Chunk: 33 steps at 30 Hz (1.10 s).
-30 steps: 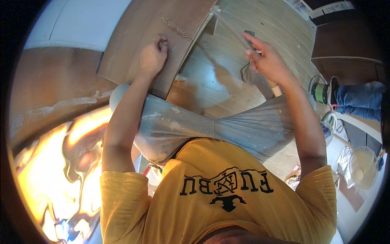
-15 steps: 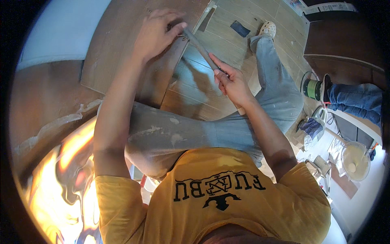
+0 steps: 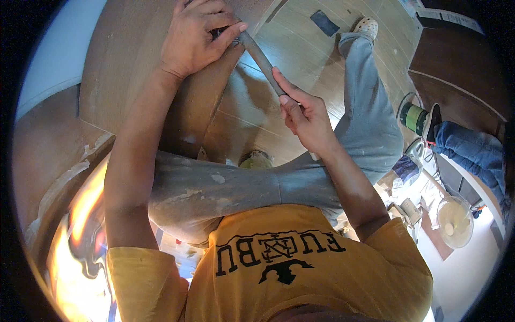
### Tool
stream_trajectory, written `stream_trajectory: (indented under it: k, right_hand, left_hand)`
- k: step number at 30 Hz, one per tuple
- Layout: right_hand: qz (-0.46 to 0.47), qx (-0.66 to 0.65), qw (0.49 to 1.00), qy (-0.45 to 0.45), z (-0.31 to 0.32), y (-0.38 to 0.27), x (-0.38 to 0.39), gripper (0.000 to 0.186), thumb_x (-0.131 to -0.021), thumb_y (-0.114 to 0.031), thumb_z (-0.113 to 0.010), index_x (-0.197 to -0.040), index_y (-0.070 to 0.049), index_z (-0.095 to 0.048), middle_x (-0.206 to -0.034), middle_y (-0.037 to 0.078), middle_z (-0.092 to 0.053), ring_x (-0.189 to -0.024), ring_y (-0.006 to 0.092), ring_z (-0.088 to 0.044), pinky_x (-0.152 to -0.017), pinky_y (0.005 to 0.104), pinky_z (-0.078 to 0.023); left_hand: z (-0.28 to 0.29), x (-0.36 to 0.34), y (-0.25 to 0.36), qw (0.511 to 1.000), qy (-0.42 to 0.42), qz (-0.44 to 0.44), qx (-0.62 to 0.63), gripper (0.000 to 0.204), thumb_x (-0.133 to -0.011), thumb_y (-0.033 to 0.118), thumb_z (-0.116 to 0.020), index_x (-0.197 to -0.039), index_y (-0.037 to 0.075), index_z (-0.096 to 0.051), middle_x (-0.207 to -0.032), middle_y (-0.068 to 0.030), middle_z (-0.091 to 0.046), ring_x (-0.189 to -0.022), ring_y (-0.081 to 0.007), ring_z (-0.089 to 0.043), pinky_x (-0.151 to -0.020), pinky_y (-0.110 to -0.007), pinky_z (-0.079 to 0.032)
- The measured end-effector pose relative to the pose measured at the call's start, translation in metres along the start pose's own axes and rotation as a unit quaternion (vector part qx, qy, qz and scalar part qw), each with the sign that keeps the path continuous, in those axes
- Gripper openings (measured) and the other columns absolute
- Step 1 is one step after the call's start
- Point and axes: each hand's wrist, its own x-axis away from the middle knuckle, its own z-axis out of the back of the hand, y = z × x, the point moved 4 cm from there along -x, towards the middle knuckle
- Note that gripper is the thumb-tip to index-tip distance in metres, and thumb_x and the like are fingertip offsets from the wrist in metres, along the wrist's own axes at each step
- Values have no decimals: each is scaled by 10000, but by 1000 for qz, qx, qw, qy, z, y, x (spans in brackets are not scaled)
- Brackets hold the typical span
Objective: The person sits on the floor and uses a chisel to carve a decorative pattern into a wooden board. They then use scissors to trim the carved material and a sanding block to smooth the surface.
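A long, narrow grey-brown stick (image 3: 261,61) slants between my hands along the corner of a brown wood-look panel (image 3: 126,70). My right hand (image 3: 310,121) is closed around its lower part, index finger stretched along it; a pale end shows past the wrist. At the upper end my left hand (image 3: 198,40) has its fingers curled, with thumb and index finger pinching by the stick's tip. Something dark shows in the gap between that thumb and finger; I cannot make it out. The outer fingers of my left hand lie over the panel.
A dark flat piece (image 3: 324,23) lies on the tiled floor near my shoe (image 3: 366,27). At right are another person's jeans-clad leg (image 3: 466,145), a green-banded can (image 3: 414,118) and a clear tub (image 3: 455,221). A greenish round container (image 3: 256,159) sits beyond my thigh.
The view has shifted, and both hands appear a little further left and my left hand larger. The stick stays between them. The greenish container beyond my thigh has come into sight.
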Motion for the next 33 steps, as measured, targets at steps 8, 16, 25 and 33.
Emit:
stream_trajectory:
  k: [8, 16, 25, 33]
  right_hand:
    - [22, 25, 999, -5, 0, -1, -9, 490, -1068, -106, -556, -1531, -266, -544, -702, -35, -415, -652, 61, -400, -611, 233, -410]
    - [166, 143, 976, 4, -15, -27, -63, 475, -1081, -137, -556, -1535, -274, -540, -706, -49, -443, -596, 50, -381, -556, 228, -389]
    - [111, 110, 988, -8, 0, -18, -34, 485, -1074, -118, -547, -1532, -279, -544, -701, -57, -442, -639, 46, -394, -595, 226, -399]
    - [89, 88, 992, -15, 6, -1, -4, 494, -1078, -103, -534, -1546, -262, -527, -718, -67, -428, -646, 56, -379, -600, 218, -382]
  left_hand:
    - [-3, 2, -5, 999, 50, 4, 12, 131, -848, 134, -740, -743, 68, -700, -898, -72, -703, -900, -302, -643, -984, -492, -431]
    - [10, -3, -14, 977, 120, 163, -61, 162, -901, 127, -666, -789, 10, -676, -945, -148, -681, -978, -370, -622, -1013, -514, -421]
    - [-4, 11, -19, 992, 40, 2, -118, 347, -1041, 325, -516, -1080, 125, -797, -1148, -87, -721, -1184, -308, -604, -1196, -525, -271]
    - [-3, 12, 14, 996, -27, -20, -88, 379, -1039, 268, -452, -1109, 96, -782, -1151, -88, -722, -1198, -312, -605, -1211, -526, -265]
